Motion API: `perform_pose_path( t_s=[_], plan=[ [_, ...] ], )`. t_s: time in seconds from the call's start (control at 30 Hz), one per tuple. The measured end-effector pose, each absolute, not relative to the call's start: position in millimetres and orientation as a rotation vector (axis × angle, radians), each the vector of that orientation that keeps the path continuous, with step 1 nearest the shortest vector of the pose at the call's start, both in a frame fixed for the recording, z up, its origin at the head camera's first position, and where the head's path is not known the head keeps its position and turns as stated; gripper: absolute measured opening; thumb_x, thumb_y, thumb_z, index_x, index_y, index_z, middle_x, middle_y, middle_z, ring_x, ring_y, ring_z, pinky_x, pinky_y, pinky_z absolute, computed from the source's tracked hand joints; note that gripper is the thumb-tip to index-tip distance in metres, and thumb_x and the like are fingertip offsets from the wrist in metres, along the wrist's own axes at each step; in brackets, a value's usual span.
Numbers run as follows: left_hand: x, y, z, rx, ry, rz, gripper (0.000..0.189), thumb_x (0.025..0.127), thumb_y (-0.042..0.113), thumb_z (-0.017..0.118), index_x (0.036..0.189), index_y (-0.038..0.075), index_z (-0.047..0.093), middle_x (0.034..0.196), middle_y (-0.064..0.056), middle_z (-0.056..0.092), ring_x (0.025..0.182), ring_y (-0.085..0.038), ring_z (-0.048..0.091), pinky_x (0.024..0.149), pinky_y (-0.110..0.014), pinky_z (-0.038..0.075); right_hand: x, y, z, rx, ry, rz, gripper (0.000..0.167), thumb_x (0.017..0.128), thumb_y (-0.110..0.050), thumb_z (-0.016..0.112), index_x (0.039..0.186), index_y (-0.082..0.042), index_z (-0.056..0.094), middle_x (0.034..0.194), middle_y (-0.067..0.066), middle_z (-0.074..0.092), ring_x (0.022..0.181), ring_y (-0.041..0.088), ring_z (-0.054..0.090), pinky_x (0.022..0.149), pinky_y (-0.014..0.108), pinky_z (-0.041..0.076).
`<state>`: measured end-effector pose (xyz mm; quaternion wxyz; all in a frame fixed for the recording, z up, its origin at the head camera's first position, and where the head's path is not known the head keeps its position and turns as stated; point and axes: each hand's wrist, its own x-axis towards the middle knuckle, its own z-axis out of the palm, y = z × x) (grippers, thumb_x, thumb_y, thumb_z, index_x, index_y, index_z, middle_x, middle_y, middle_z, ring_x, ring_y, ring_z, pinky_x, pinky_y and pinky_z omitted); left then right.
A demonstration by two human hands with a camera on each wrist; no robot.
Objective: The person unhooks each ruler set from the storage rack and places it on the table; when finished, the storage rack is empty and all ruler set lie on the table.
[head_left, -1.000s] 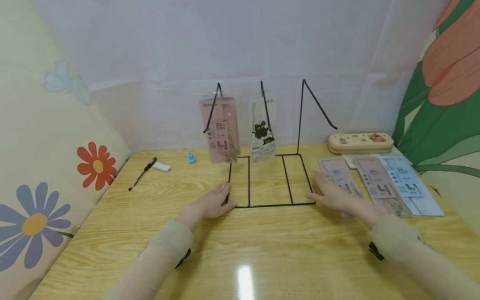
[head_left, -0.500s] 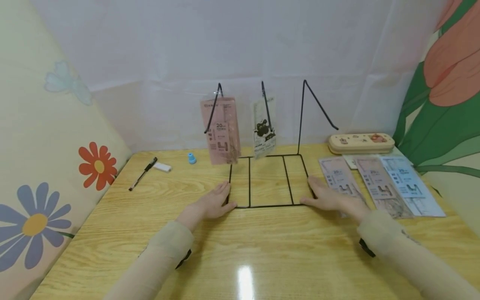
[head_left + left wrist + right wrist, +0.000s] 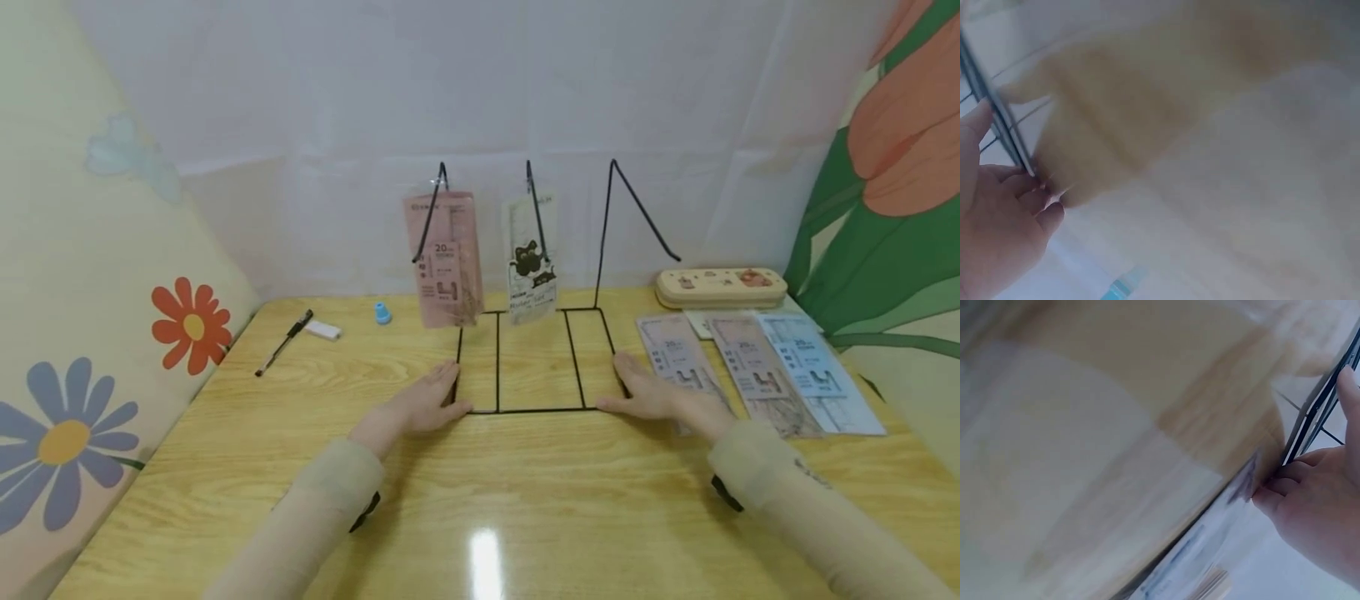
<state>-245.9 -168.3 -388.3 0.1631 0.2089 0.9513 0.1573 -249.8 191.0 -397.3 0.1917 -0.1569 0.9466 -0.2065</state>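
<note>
A black wire display rack stands on the wooden table, with three upright hooks. My left hand rests against its front left corner, thumb along the front rod and fingers beside the side rod. At the front right corner, my right hand touches the rack the same way. Both wrist views show the thumb set apart from the fingers at the rods. Pink ruler-set packets hang from the left hook. A clear packet with a dark cartoon animal hangs from the middle hook. The right hook bears nothing.
Right of the rack lie two pinkish packets and a blue one. Behind them is a cream pencil case. On the left are a black pen, a white eraser-like block and a small blue cone-shaped item.
My right hand has moved left onto the rack's front right corner. The left hand has stayed at the left corner. The clear packet on the middle hook has swung slightly.
</note>
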Motion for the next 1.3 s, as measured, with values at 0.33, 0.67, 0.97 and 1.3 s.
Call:
perform_pose_path(
  t_s=[0.33, 0.67, 0.97, 1.3],
  plan=[
    [-262, -188, -360, 0.365, 2.824, 0.775, 0.072, 0.101, 0.03, 0.042, 0.148, -0.008, 0.003, 0.153, -0.031, 0.012, 0.14, -0.046, 0.017, 0.115, -0.056, 0.017, -252, 192, -396, -0.443, 2.633, -0.575, 0.103, 0.09, -0.059, 0.049, 0.146, 0.009, -0.005, 0.154, 0.028, -0.009, 0.143, 0.043, -0.005, 0.118, 0.053, 0.002],
    [-286, -194, -340, 0.13, 2.956, 1.247, 0.068, 0.099, 0.035, 0.046, 0.146, -0.008, 0.019, 0.148, -0.029, 0.031, 0.138, -0.043, 0.029, 0.113, -0.053, 0.029, -253, 190, -395, -0.432, 2.63, -0.534, 0.103, 0.09, -0.059, 0.048, 0.147, 0.008, -0.005, 0.154, 0.027, -0.01, 0.144, 0.041, -0.006, 0.118, 0.052, 0.002],
    [-299, -181, -339, 0.066, 2.926, 1.507, 0.047, 0.095, 0.031, 0.056, 0.125, -0.004, 0.053, 0.125, -0.023, 0.057, 0.119, -0.035, 0.054, 0.101, -0.044, 0.047, -252, 189, -390, -0.447, 2.65, -0.521, 0.1, 0.092, -0.055, 0.049, 0.146, 0.011, -0.002, 0.153, 0.03, -0.006, 0.143, 0.043, -0.002, 0.118, 0.052, 0.004],
    [-299, -162, -339, 0.008, 2.782, 1.694, 0.042, 0.093, 0.028, 0.06, 0.122, -0.002, 0.056, 0.122, -0.02, 0.059, 0.113, -0.031, 0.057, 0.094, -0.041, 0.05, -251, 188, -391, -0.455, 2.649, -0.524, 0.099, 0.092, -0.055, 0.049, 0.146, 0.011, -0.002, 0.153, 0.03, -0.006, 0.143, 0.043, -0.002, 0.118, 0.052, 0.004]
  ],
)
